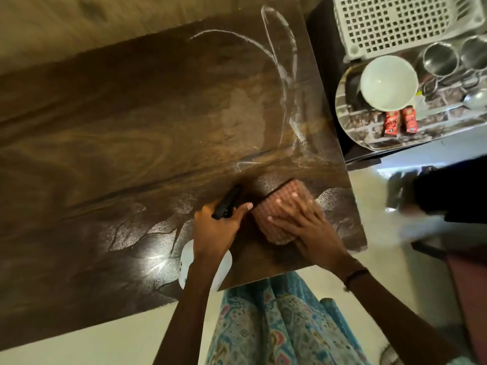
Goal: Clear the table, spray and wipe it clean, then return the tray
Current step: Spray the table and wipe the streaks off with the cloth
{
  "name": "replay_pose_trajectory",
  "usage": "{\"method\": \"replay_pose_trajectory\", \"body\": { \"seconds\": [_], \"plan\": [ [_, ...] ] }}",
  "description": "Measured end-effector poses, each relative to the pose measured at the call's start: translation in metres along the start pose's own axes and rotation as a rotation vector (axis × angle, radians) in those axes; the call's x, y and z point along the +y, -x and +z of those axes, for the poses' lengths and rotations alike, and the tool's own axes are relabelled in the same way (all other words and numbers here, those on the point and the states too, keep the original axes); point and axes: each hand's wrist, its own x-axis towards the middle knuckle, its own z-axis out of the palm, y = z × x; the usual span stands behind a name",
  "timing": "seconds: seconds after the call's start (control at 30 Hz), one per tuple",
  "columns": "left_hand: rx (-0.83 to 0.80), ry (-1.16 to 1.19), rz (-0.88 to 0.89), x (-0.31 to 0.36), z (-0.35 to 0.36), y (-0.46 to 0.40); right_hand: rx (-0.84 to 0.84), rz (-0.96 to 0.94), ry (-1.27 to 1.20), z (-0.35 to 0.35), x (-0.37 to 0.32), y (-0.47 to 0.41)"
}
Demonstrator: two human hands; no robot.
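Right hand (303,227) lies flat and spread on the cloth (283,212), a reddish checked pad pressed to the table (131,127) near its corner; the fingers are extended over the cloth, pinning it down without curling round it. Just to its left, the left hand (218,227) is closed around the neck of the bottle (205,262), whose black trigger head (228,202) points away from the person and whose white body hangs below the wrist, over the table's near edge.

Ahead of both hands the tabletop is bare and shows pale curved streaks (279,61) of wet spray or wipe marks; blur makes it hard to say which. Well to the right of the right hand and farther away, off the table, sits the tray (350,127), holding a white bowl (388,84), two red sachets (399,122) and steel cups (440,57); a white basket (395,22) stands beyond it.

Judging by this, clearing is done and the spray-and-wipe step is in hand, with the near corner under the cloth. The next move likely calls for sweeping the cloth outward with steady downward pressure across the streaked area ahead, keeping the bottle lifted clear of the path. Returning the tray looks not yet due.
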Motion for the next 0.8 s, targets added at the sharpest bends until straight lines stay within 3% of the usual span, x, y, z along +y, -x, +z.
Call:
{"method": "replay_pose_trajectory", "body": {
  "seconds": [0.23, 0.37, 0.57, 0.7, 0.8],
  "plan": [
    [0.009, -0.018, 0.021, 0.002, -0.010, -0.016, 0.033, 0.351, -0.116, -0.017, -0.002, -0.087],
    [-0.002, -0.039, 0.015, 0.004, -0.015, -0.025, 0.040, 0.189, -0.096, -0.009, -0.044, -0.136],
    [-0.055, -0.128, 0.074, 0.006, -0.017, -0.033, -0.065, -0.037, 0.018, 0.002, -0.045, -0.052],
    [-0.119, -0.153, 0.089, 0.014, -0.010, -0.032, -0.017, 0.168, 0.014, -0.010, 0.004, 0.015],
    [-0.160, -0.199, 0.112, 0.024, 0.000, -0.030, 0.017, 0.364, -0.074, -0.023, 0.037, 0.009]
  ]
}}
